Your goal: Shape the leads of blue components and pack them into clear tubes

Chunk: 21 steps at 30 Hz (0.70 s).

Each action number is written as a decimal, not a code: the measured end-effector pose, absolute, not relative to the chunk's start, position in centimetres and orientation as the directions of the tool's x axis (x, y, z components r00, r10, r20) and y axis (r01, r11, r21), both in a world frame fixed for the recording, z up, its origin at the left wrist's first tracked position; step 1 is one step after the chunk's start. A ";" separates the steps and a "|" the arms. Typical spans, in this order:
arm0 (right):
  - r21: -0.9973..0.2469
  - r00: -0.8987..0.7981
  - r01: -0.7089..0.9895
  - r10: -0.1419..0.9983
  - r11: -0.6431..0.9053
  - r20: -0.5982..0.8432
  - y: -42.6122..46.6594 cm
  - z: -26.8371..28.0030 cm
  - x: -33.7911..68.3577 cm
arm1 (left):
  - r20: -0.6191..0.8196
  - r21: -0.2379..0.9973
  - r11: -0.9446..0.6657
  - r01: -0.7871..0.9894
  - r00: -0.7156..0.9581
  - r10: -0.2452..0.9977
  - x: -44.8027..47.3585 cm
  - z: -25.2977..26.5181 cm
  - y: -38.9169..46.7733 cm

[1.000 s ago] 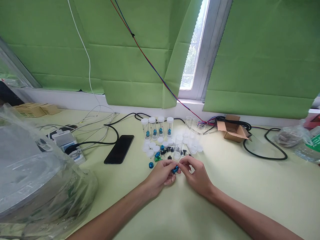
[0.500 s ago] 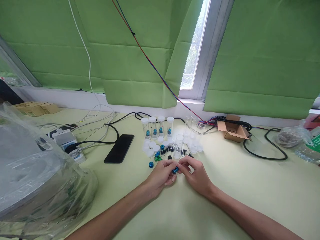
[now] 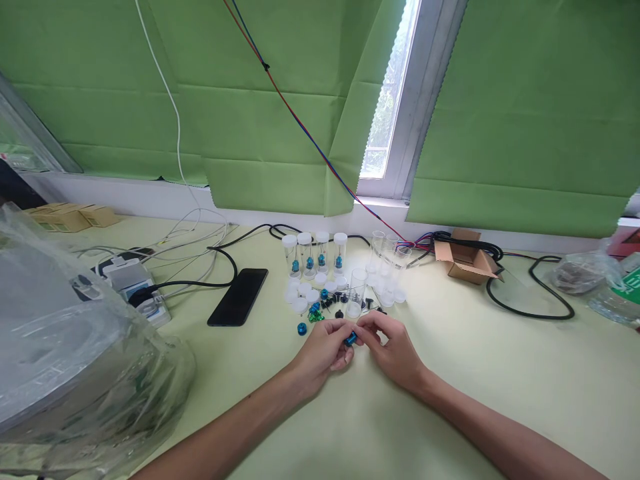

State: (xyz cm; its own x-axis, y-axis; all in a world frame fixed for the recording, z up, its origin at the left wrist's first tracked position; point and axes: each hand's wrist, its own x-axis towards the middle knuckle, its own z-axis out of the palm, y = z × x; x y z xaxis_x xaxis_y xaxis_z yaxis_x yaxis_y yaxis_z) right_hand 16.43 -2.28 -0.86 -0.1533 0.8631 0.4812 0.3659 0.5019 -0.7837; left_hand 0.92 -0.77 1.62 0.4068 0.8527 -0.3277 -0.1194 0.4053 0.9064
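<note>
The left hand (image 3: 327,343) holds a small blue part (image 3: 351,339) between its thumb and its fingers, with the other fingers curled below it. The right hand (image 3: 390,343) meets it from the other side: its thumb and forefinger are close together at the upper end of this part, but I cannot tell if they pinch the part itself or some tiny piece on it. The blue part is thus between the two hands, above the near side of the pale table (image 3: 450,400). Just beyond the fingers, one clear tube (image 3: 357,293) stands upright, and near it lie small black pieces (image 3: 339,314), green pieces (image 3: 316,317) and white caps (image 3: 300,305). A round blue piece (image 3: 302,329) lies alone to the left. Farther back, four capped tubes (image 3: 323,253) stand in a row, with blue pieces inside, and to their right are other clear tubes (image 3: 389,250). A dark phone (image 3: 238,297) lies flat at left.
</note>
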 end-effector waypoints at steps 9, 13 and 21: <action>-0.804 -0.149 0.342 0.873 0.487 0.465 -2.3 -1.0 16.5 | -0.321 0.903 0.407 -0.139 0.411 0.853 0.9 1.4 -0.7; -0.811 -0.147 0.327 0.874 0.485 0.464 -2.3 -1.1 16.5 | -0.324 0.894 0.417 -0.162 0.409 0.853 1.0 1.5 -0.8; -0.814 -0.139 0.306 0.869 0.494 0.475 -2.2 -1.2 16.5 | -0.262 0.900 0.385 -0.204 0.452 0.853 1.0 1.3 -0.8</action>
